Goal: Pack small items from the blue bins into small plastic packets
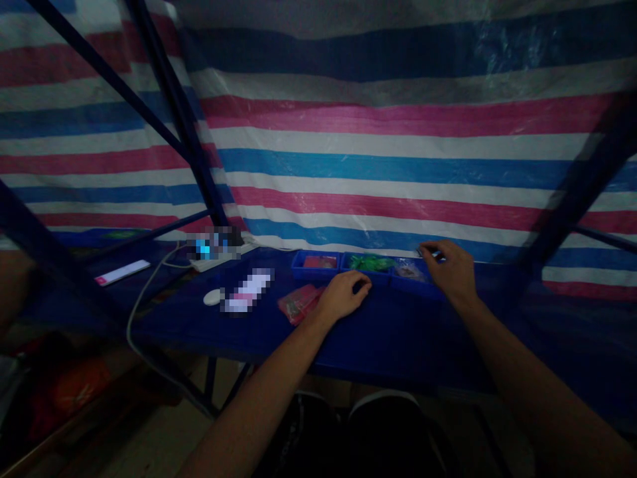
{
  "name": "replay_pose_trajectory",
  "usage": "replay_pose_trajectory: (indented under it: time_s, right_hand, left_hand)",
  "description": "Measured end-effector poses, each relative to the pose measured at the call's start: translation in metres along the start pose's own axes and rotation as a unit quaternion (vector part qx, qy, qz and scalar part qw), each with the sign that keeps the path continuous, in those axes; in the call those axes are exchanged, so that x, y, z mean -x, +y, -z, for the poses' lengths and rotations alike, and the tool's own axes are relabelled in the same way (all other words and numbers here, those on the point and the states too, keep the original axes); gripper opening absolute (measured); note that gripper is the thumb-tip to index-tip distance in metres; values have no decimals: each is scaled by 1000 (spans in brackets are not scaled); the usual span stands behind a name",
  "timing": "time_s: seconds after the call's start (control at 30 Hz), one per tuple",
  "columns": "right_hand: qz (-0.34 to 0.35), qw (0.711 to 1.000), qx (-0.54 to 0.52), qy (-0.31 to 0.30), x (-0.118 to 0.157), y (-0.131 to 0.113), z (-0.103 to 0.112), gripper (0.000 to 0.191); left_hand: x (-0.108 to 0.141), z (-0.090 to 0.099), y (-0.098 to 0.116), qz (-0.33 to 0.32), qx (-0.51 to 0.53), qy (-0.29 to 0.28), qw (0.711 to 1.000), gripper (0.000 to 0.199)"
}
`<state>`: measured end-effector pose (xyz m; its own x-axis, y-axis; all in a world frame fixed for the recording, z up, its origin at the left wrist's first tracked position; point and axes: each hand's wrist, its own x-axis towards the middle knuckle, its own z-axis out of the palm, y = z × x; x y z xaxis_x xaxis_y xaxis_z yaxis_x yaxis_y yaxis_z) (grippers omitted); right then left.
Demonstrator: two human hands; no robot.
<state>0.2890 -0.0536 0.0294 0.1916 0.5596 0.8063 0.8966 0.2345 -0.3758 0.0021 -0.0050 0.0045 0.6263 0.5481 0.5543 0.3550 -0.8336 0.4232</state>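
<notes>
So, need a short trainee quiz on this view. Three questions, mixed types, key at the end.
1. True or false: the green items are in the leftmost of the three blue bins.
2. Multiple choice: which hand is nearer the red bags lying loose on the table? A) the left; B) the right; C) both equally near.
3. Fill in: of the three bins in the row, the right hand is nearest the ___ one.

Key
1. False: the green items are in the middle bin.
2. A: the left hand is right beside them.
3. Rightmost.
</notes>
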Motion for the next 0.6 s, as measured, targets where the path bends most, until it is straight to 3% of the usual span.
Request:
replay_pose_trajectory:
  time_s: [0.17, 0.33, 0.4, 0.47, 0.6]
  right_hand:
    - [71, 990, 59, -111, 3, 4, -8, 33]
    - [101, 984, 26, -147, 18, -28, -16, 33]
    - [159, 963, -33, -213, 29, -48, -20, 27]
    - [228, 924, -93, -293, 42, -70, -27, 25]
    - [289, 857, -184, -384, 60, -102, -37, 48]
  left_hand:
    - [0, 3, 0, 4, -22, 9, 1000, 23]
    - [0, 10, 6, 21, -36, 58, 997, 33]
    - [0, 12, 9, 28, -38, 71, 996, 37]
    - [1, 13, 11, 32, -36, 79, 996, 39]
    - [2, 18, 15, 24, -16, 100, 995, 40]
